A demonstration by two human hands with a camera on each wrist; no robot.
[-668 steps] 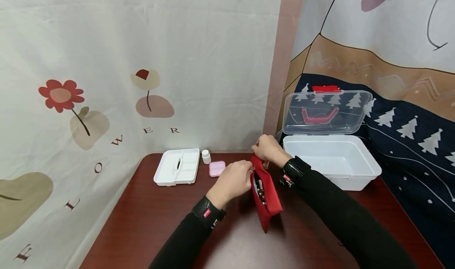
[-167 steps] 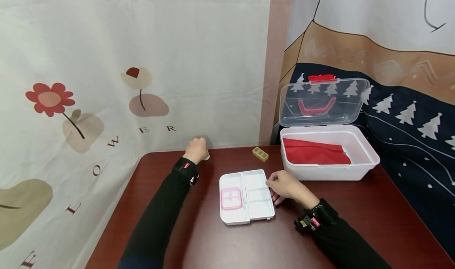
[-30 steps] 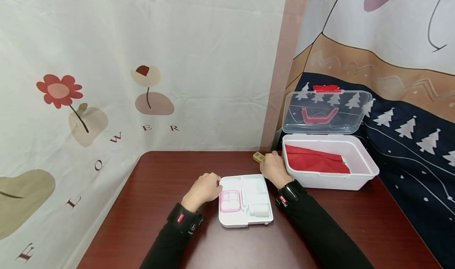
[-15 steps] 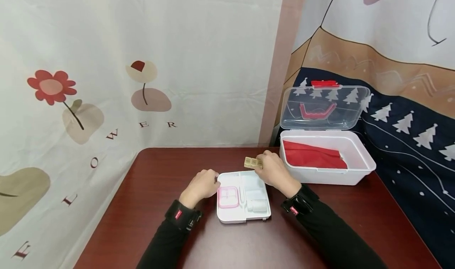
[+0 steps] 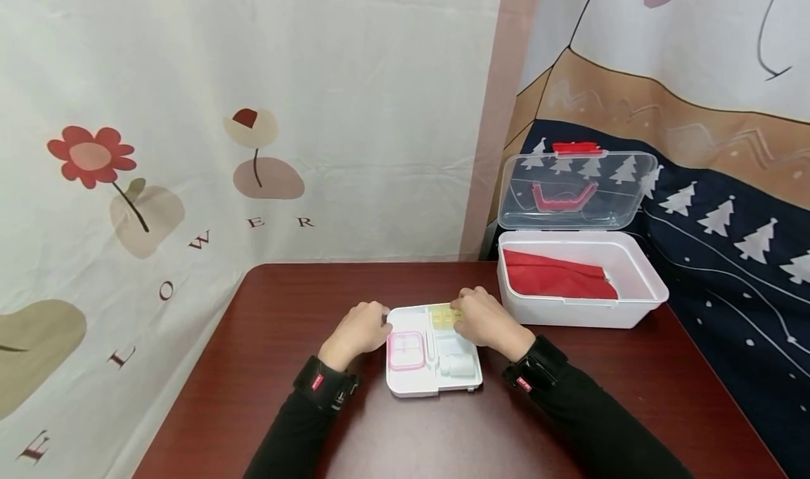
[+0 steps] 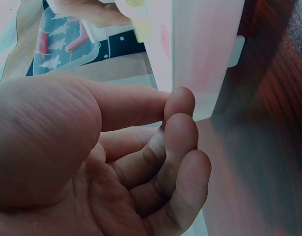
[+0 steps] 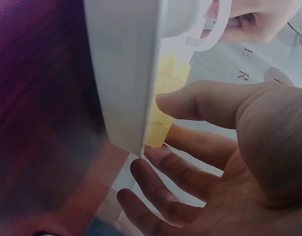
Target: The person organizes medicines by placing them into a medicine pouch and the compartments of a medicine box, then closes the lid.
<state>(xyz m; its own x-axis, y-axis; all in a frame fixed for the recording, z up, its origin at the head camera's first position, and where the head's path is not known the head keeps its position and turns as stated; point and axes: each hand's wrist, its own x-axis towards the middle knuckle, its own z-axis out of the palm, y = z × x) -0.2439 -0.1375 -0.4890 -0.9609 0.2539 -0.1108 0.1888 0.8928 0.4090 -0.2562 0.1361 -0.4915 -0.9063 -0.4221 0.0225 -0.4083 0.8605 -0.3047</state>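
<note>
A white compartment tray (image 5: 414, 386) lies on the table with a pink square box (image 5: 406, 351) in its left part. A small white bottle (image 5: 458, 366) rests on its side in the lower right compartment. My left hand (image 5: 357, 333) grips the tray's left edge, thumb against the corner in the left wrist view. At the upper right compartment, my right hand (image 5: 487, 318) pinches a small yellow block with square divisions (image 5: 443, 316). In the right wrist view the thumb presses the yellow block's (image 7: 159, 132) face, its other fingers behind and below.
Behind my right hand stands a white plastic bin (image 5: 639, 282) with a red zip pouch (image 5: 560, 276) inside. Its clear lid (image 5: 607, 208), with a pink handle, is raised at the back. A curtain (image 5: 380, 148) hangs along the table's far edge.
The red pouch went from my hands into the bin, and the bottle into the tray. Within the last second, my right hand picked up the yellow block and brought it down into the tray.
</note>
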